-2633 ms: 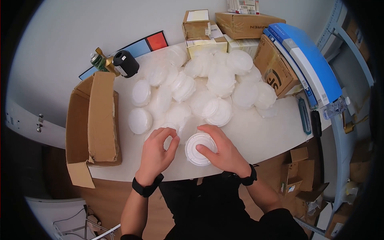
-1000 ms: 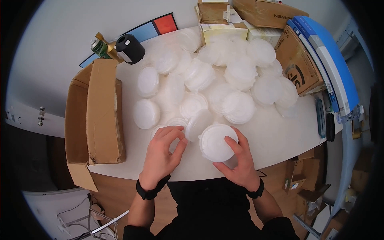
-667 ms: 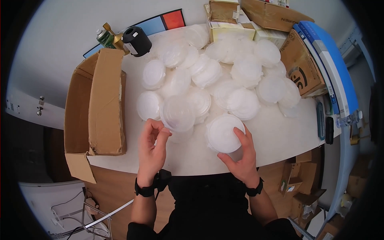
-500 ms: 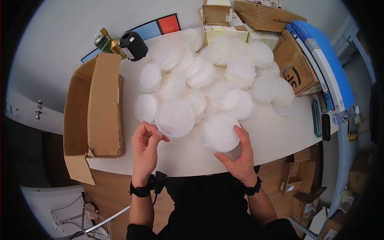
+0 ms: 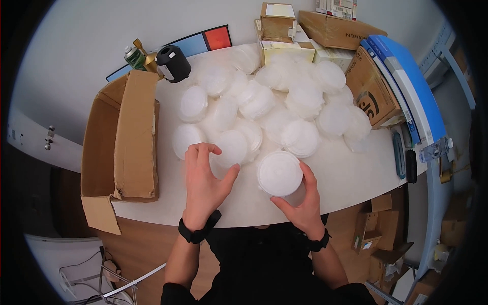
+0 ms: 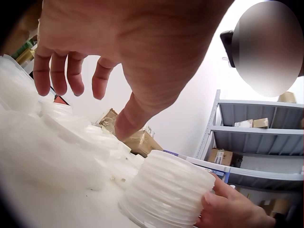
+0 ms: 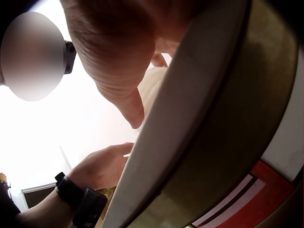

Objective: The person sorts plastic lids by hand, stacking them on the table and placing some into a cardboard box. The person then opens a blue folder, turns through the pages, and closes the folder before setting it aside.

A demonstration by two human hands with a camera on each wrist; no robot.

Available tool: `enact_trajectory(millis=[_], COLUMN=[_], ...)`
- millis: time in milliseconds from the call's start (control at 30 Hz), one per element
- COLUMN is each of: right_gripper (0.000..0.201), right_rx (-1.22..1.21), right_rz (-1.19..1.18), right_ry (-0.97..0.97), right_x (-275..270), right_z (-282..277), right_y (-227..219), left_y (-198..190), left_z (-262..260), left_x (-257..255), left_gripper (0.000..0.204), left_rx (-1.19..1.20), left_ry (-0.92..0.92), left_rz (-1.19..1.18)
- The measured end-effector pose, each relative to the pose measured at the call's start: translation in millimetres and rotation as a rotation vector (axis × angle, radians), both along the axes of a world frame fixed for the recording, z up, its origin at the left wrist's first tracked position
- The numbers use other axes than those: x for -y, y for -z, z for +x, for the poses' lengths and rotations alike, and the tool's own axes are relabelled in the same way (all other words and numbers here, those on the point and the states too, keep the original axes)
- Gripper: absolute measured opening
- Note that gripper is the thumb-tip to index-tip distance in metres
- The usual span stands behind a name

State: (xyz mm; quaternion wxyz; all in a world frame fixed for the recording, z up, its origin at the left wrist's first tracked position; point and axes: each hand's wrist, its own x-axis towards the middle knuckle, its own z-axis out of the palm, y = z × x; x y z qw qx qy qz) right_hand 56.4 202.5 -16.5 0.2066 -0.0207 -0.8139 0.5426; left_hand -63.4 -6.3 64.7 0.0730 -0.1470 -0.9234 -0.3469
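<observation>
My right hand (image 5: 306,206) grips a stack of round white plastic lids (image 5: 279,174) near the front of the table, thumb and fingers around its side. The left wrist view shows the ridged side of this lid stack (image 6: 166,190), several lids high. To its left, my left hand (image 5: 207,179) hovers with nothing in it, thumb and fingers spread apart. Just beyond its fingertips lies a translucent lid (image 5: 232,147) at the near side of the pile. In the right wrist view the table edge hides most of the stack.
Piled lids, many in clear wrapping (image 5: 254,99), cover the table's middle and back. An open cardboard box (image 5: 134,137) stands at the left edge. Cartons (image 5: 330,30), blue binders (image 5: 406,86) and a black cylinder (image 5: 173,64) line the back and right.
My left hand pinched a translucent lid half a second ago; it has let go and its fingers are spread. The right hand still holds the stack.
</observation>
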Motion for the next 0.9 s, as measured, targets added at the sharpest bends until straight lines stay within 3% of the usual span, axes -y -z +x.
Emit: enact_trajectory(millis=[100, 233, 333, 400, 533, 700, 800, 900], right_gripper=[0.1, 0.1, 0.095, 0.094, 0.095, 0.094, 0.093, 0.093], right_rx=[-0.025, -0.036, -0.04, -0.088, -0.07, -0.038, -0.048, -0.037], right_rz=[0.008, 0.039, 0.009, 0.022, 0.032, -0.003, -0.014, -0.113], right_ry=[0.002, 0.018, 0.034, 0.014, 0.025, 0.025, 0.025, 0.021], right_x=[-1.4, 0.5, 1.5, 0.5, -0.1, 0.6, -0.1, 0.1], right_z=[-0.1, -0.8, 0.0, -1.7, -0.8, -1.0, -1.8, -1.2], right_y=[3.0, -1.2, -2.0, -2.3, -4.3, -7.0, -3.4, -5.1], left_y=[5.1, 12.7, 6.0, 1.3, -21.8, -48.0, -35.1, -23.0], left_z=[-13.9, -29.2, -31.7, -29.2, -14.5, 11.7, 16.0, 20.5], left_x=[-9.0, -12.1, -16.8, -19.1, -23.0, -39.8, -50.5, -53.7], left_gripper=[0.05, 0.049, 0.047, 0.047, 0.047, 0.052, 0.057, 0.058], left_rx=[-0.016, -0.076, 0.092, 0.069, -0.069, -0.086, -0.034, -0.019], left_ry=[0.166, 0.2, 0.193, 0.128, 0.173, 0.427, 0.555, 0.552], left_rz=[-0.044, -0.147, -0.181, -0.136, -0.02, 0.04, -0.02, -0.014])
